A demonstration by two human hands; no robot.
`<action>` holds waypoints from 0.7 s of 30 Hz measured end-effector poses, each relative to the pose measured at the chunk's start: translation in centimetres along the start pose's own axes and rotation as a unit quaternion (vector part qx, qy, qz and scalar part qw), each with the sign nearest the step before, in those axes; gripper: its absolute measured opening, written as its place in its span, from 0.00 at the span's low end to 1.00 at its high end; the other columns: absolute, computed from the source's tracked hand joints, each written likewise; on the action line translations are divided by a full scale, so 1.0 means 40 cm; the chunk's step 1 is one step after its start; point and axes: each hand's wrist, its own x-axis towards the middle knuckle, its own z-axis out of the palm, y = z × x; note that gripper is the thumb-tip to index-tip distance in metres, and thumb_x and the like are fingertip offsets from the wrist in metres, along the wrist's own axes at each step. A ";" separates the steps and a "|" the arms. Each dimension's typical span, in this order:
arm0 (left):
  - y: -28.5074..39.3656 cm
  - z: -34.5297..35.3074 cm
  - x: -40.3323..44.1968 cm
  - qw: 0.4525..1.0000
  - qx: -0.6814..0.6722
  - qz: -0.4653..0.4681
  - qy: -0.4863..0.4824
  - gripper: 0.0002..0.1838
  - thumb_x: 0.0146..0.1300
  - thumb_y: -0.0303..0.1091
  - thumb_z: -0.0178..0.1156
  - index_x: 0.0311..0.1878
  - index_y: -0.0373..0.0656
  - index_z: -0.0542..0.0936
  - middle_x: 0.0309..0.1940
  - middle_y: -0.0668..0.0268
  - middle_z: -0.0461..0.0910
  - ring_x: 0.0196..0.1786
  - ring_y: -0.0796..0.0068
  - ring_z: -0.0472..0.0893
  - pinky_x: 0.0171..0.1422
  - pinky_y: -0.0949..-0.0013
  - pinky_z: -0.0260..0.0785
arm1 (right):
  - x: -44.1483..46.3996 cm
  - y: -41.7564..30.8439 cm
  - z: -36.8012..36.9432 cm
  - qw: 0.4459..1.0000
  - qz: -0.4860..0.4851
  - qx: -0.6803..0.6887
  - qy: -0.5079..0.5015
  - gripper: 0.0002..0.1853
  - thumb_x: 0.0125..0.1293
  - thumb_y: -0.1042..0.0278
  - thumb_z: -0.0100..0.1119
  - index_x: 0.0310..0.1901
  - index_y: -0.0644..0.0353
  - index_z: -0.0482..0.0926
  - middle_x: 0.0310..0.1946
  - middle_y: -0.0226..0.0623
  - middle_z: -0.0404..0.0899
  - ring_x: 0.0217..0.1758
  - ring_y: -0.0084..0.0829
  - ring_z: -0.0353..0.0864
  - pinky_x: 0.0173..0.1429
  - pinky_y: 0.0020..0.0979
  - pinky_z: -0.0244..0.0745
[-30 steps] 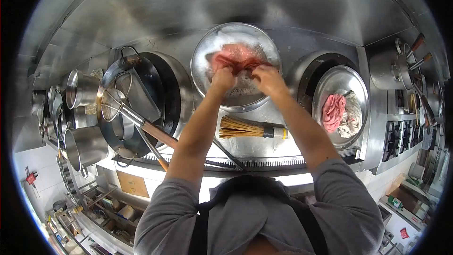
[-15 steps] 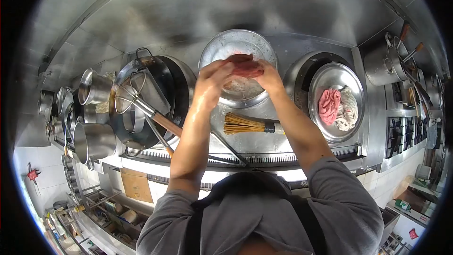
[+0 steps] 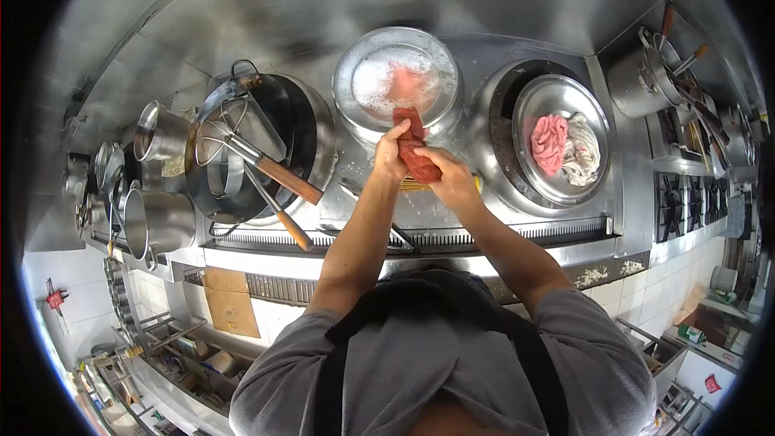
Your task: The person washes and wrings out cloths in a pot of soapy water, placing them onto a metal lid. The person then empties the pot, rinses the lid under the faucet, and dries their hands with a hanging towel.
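A wet red cloth (image 3: pixel 416 160) is bunched lengthwise between my two hands, its far end over the near rim of a metal basin (image 3: pixel 347 97). My left hand (image 3: pixel 391 153) is wrapped round its upper part. Lower down, my right hand (image 3: pixel 454 181) grips the other end. Sudsy water (image 3: pixel 391 81) with a reddish patch fills the basin. A bamboo wok brush (image 3: pixel 416 185) lies on the steel counter beneath my hands, mostly hidden by them and the cloth.
On the right, a metal tray (image 3: pixel 565 195) holds a pink cloth (image 3: pixel 549 144) and a whitish cloth (image 3: pixel 580 149). On the left, a black wok (image 3: pixel 211 203) carries strainers whose wooden handles (image 3: pixel 292 181) reach toward my left forearm. Steel pots (image 3: pixel 158 220) stand farther left.
My hands have come down and nearer from above the basin, bringing the red cloth to its near rim. The cloth is now gathered into a long bunch. The view has shifted slightly.
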 end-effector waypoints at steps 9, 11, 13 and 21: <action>-0.048 0.193 -0.033 0.985 -0.075 0.123 0.091 0.11 0.65 0.43 0.61 0.43 0.48 0.78 0.34 0.69 0.79 0.37 0.73 0.78 0.43 0.66 0.73 | -0.004 -0.003 -0.045 0.977 0.000 -0.157 0.142 0.40 0.45 0.78 0.68 0.65 0.60 0.65 0.55 0.52 0.71 0.57 0.53 0.75 0.52 0.47 0.77; -0.021 0.226 -0.074 0.992 -0.067 0.100 0.029 0.14 0.67 0.47 0.59 0.43 0.46 0.78 0.35 0.70 0.78 0.39 0.73 0.77 0.44 0.65 0.72 | 0.048 0.033 -0.065 0.978 0.047 -0.133 0.152 0.37 0.45 0.77 0.69 0.62 0.60 0.68 0.51 0.51 0.74 0.54 0.53 0.77 0.51 0.47 0.78; 0.003 0.209 -0.069 0.991 -0.055 0.120 0.009 0.16 0.65 0.45 0.60 0.45 0.42 0.78 0.40 0.67 0.79 0.44 0.71 0.77 0.50 0.63 0.71 | 0.093 0.035 -0.101 0.981 -0.055 -0.142 0.123 0.28 0.46 0.72 0.70 0.52 0.60 0.73 0.42 0.49 0.77 0.47 0.53 0.80 0.49 0.47 0.78; 0.126 0.203 -0.126 0.972 0.169 -0.013 -0.162 0.29 0.57 0.28 0.63 0.63 0.39 0.68 0.53 0.56 0.75 0.54 0.63 0.77 0.61 0.58 0.70 | 0.193 -0.016 -0.182 0.890 -0.352 -0.289 0.004 0.13 0.47 0.68 0.64 0.37 0.55 0.75 0.40 0.37 0.77 0.44 0.41 0.79 0.47 0.41 0.77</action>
